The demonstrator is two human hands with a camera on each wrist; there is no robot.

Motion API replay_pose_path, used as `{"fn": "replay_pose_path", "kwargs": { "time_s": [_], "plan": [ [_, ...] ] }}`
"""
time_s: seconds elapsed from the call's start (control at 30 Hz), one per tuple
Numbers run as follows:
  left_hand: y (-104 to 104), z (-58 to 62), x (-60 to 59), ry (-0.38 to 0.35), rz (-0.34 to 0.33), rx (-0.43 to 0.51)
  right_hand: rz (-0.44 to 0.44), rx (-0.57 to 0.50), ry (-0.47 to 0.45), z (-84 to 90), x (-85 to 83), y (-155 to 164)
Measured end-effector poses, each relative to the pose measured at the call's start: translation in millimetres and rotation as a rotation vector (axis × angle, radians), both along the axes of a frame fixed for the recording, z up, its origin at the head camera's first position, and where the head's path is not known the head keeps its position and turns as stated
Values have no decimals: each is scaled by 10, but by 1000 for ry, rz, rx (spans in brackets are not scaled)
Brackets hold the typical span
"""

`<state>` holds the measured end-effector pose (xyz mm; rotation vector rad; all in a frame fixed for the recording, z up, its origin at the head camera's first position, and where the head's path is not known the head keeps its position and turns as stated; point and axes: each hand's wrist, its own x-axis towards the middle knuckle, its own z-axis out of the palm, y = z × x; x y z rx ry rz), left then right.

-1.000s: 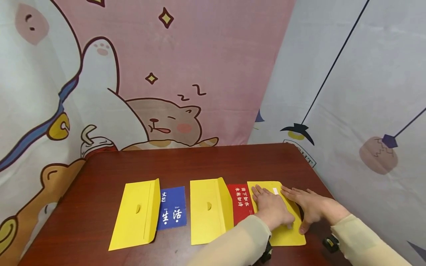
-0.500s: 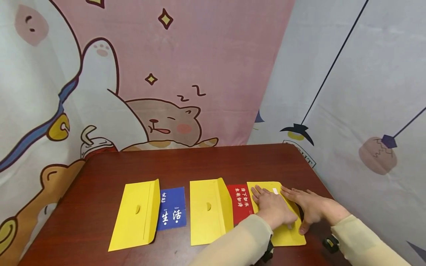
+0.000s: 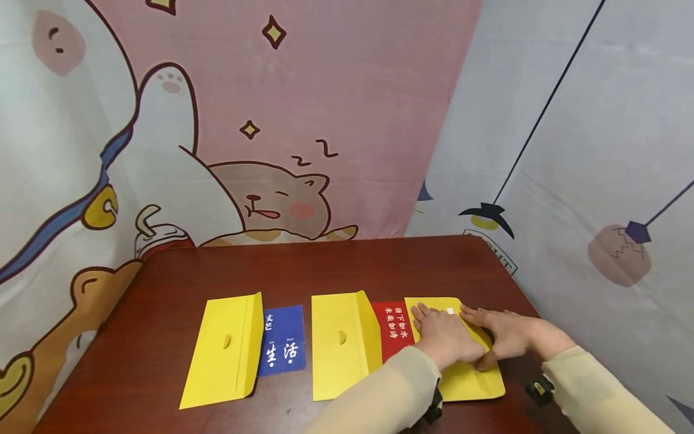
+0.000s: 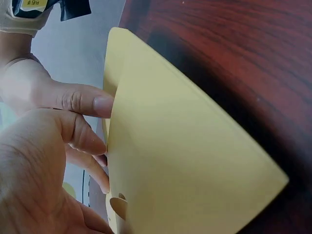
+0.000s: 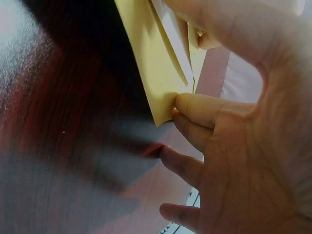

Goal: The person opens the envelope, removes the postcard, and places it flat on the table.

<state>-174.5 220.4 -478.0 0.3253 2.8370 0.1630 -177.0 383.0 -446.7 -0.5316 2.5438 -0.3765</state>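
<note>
My left hand (image 3: 446,337) lies over the rightmost yellow envelope (image 3: 473,386), its fingers stretched toward the top. My right hand (image 3: 506,333) is at that envelope's right side, fingers spread at the upper edge and thumb at the pocket's edge, close to my left thumb. In the left wrist view both thumbs touch the edge of the yellow paper (image 4: 185,141), near a half-round thumb notch (image 4: 119,206). From the right wrist, the outstretched fingers (image 5: 195,108) meet a corner of the yellow paper (image 5: 156,95), beside a white strip (image 5: 170,27).
Two more yellow envelopes, one at left (image 3: 219,355) and one in the middle (image 3: 338,349), lie with flaps raised on the dark red table (image 3: 287,271). Beside them are a blue card (image 3: 283,340) and a red card (image 3: 394,331), partly covered.
My right thumb has moved left, from the envelope's right edge in toward my left thumb. The left hand stays nearly in place.
</note>
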Motion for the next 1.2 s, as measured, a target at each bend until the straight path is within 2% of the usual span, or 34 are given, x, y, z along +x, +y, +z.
{"fn": "replay_pose_path", "kwargs": {
  "time_s": [0.1,0.3,0.63,0.77,0.93,1.2],
  "plan": [
    [-25,10,-5,7,-8,25,13,20,50,-2,-6,-13],
    [-67,35,-14,12,-25,39,35,86,209,-85,-1,-75],
    [-94,34,4,7,-48,34,29,134,327,-191,48,-155],
    [-98,29,10,9,-58,34,52,111,318,-205,73,-163],
    [-101,23,11,15,-80,43,72,70,256,-203,83,-161],
    [-107,12,-1,17,-100,47,70,99,214,-186,71,-155]
  ]
}}
